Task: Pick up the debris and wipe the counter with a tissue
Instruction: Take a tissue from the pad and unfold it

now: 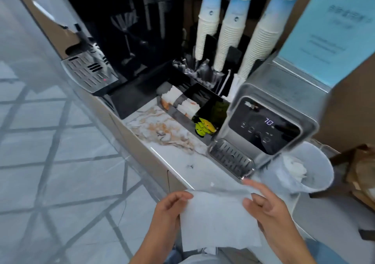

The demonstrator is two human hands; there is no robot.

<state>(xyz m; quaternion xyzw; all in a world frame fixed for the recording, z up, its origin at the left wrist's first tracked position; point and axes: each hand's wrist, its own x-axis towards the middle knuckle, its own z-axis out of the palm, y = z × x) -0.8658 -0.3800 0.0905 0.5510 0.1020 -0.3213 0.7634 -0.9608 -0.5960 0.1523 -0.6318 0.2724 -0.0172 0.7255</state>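
Observation:
A white tissue (215,219) is spread flat between both hands, just off the near edge of the marble counter (162,129). My left hand (168,207) pinches its left edge. My right hand (265,205) grips its right side, fingers partly stretched out. A small dark speck of debris (190,166) lies on the counter in front of the drip tray, and a tiny white scrap (212,184) sits near the tissue's top edge.
A water dispenser (263,125) reading 70 stands at right, with its drip tray (231,160). A white bin (304,172) with crumpled tissues sits beside it. A black organiser (194,105) with sachets, three cup stacks (231,30) and a coffee machine tray (89,70) lie behind.

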